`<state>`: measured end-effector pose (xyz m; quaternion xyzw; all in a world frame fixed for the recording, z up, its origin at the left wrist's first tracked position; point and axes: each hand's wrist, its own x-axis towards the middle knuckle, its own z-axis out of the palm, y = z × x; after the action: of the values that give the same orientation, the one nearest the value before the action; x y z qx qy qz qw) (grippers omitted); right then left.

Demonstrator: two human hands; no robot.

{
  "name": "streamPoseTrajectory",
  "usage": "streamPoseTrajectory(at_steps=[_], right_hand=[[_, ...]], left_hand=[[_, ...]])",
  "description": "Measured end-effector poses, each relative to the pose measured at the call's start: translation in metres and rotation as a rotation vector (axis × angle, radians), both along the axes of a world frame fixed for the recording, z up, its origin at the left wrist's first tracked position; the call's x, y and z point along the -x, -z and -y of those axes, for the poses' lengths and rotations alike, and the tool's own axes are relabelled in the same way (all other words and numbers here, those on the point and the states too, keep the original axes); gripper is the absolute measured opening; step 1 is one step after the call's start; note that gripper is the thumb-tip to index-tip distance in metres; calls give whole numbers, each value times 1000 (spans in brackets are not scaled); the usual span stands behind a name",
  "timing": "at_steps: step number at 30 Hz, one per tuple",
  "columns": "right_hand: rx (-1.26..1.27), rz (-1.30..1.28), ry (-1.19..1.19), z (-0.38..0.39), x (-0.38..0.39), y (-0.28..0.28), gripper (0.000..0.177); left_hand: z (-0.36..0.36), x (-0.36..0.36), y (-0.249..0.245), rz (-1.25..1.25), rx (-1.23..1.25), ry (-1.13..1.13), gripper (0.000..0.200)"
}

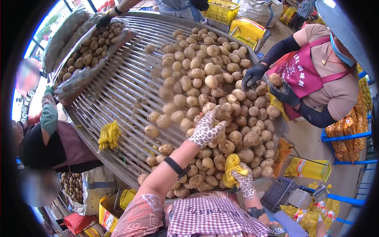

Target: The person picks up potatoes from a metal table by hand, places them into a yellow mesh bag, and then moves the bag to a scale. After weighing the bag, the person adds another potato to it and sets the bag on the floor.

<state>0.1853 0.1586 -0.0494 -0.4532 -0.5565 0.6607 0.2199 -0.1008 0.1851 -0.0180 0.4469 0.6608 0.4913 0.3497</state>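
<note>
A large heap of potatoes (197, 73) lies on a slatted metal table. My left hand (207, 128), in a spotted glove, reaches over the middle of the heap. Its fingers are spread among the potatoes, and I see none clearly gripped. Closer to my body, my right hand (245, 183) wears the same kind of glove. It is closed on a bunched yellow mesh bag (232, 170), which rests against potatoes at the near edge.
Across the slatted table (114, 83), a sack of potatoes (92, 51) spills open at far left. Another yellow mesh bag (109, 135) lies on the slats. A co-worker (306, 75) at right holds a potato (275, 79). A dark crate (278, 193) stands near my right side.
</note>
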Motion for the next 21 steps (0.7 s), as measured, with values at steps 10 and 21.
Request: streamPoseTrajectory(at_steps=[10,21], right_hand=[[246,-132,49,0,-18,3,59],[393,-232,87,-6,-28,14,64]], left_hand=[[-122,116,0,-1224,150,125,60],[-132,167,7,1177,-132,73,48]])
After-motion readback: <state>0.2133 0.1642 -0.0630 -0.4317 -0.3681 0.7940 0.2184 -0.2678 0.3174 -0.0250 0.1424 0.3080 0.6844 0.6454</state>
